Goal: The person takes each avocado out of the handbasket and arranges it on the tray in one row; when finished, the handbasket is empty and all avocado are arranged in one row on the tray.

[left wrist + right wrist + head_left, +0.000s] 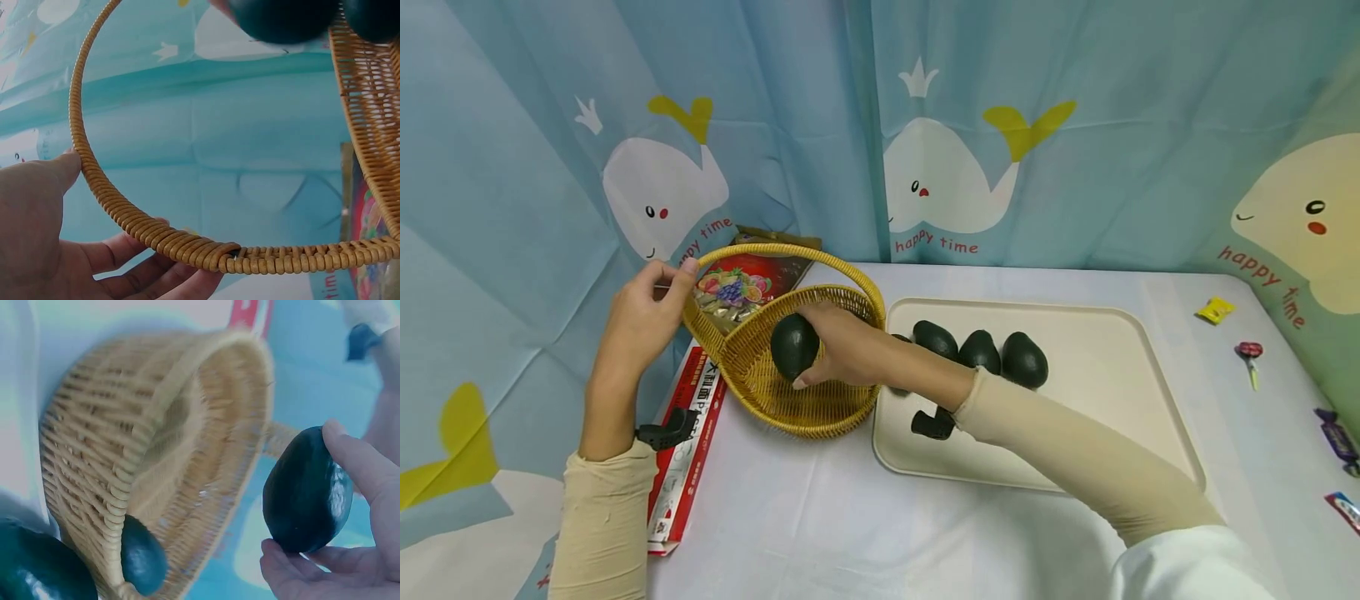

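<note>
My left hand [643,317] grips the handle [150,231] of a yellow wicker basket [760,408], thumb on one side and fingers on the other. Over the basket's opening, my right hand [846,346] holds a dark green avocado [794,347] between thumb and fingers, as the right wrist view also shows [306,490]. A second avocado [142,556] shows inside the basket rim in the right wrist view; in the head view my right hand and forearm cover that part. Several more avocados [1025,361] lie on the cream tray [1105,392] to the right, partly behind my forearm.
Behind the basket leans a red fruit-printed package [737,287]; a red and white box [681,467] lies to its left. Along the table's right side are a yellow wrapped candy [1215,311], a lollipop [1250,354] and a purple wrapped candy [1337,437]. A whale-print curtain [1120,192] hangs behind.
</note>
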Tool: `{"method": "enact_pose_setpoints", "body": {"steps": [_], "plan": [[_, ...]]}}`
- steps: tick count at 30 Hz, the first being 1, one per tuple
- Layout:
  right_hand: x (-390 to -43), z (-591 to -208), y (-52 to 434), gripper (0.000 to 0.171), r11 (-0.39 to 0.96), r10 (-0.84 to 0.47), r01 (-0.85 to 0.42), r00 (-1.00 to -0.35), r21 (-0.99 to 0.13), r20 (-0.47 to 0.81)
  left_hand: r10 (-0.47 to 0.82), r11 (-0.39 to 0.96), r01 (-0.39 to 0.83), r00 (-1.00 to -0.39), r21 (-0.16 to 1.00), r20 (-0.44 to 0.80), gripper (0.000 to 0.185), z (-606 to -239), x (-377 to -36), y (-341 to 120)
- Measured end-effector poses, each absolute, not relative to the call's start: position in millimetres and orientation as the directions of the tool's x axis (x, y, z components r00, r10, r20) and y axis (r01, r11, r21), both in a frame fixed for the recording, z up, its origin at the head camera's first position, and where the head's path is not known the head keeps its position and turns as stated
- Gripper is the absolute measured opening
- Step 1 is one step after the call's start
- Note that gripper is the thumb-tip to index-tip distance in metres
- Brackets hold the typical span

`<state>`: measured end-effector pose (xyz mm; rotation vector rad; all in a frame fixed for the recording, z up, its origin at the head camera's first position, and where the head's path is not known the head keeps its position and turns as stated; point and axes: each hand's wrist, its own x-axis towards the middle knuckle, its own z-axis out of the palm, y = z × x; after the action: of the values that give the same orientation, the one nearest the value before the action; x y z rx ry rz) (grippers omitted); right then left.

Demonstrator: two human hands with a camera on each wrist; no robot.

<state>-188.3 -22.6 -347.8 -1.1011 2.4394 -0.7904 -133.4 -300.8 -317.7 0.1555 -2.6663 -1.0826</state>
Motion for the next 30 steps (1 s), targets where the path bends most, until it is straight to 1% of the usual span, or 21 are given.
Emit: {"method": "enact_pose_setpoints", "body": {"steps": [3,8,14,17,24,27,30], "plan": [[-172.3,-336.8,-2.4,0.102,0.540,-0.765,-0.559,-0.638,-0.629,-0.090,-0.195,0.717,-0.001,-0.960,0.697,0.200,0.059,-318.0,-133.5,-300.6],[-151.5,-322.4,38.9,0.103,0.548,-0.741,-0.534,-0.667,-0.643,-0.077,-0.197,0.717,0.000,-0.959,0.697,0.203,0.058,-318.7,-133.6,-301.4],[-138.9,-318.5,98.1,0.098,0.517,-0.702,-0.529,-0.712,-0.673,0.020,-0.194,0.720,0.000,-0.960,0.694,0.202,0.058,-319.0,-133.3,-301.1],[-141.9,-322.6,129.3,0.096,0.509,-0.671,-0.517,-0.739,-0.688,0.059,-0.196,0.722,0.005,-0.958,0.692,0.211,0.058,-318.4,-132.5,-299.9],[-159.0,-345.0,201.7,0.094,0.531,-0.565,-0.402,-0.824,-0.746,0.042,-0.198,0.723,0.003,-0.957,0.691,0.211,0.058,-318.9,-132.1,-300.5],[-165.8,-358.7,230.9,0.095,0.553,-0.511,-0.364,-0.859,-0.749,0.040,-0.199,0.724,-0.002,-0.958,0.690,0.206,0.058,-319.0,-132.8,-300.8],[-172.2,-371.5,258.2,0.097,0.577,-0.475,-0.326,-0.880,-0.749,0.017,-0.199,0.724,-0.002,-0.958,0.690,0.206,0.059,-319.0,-133.2,-301.0]]}}
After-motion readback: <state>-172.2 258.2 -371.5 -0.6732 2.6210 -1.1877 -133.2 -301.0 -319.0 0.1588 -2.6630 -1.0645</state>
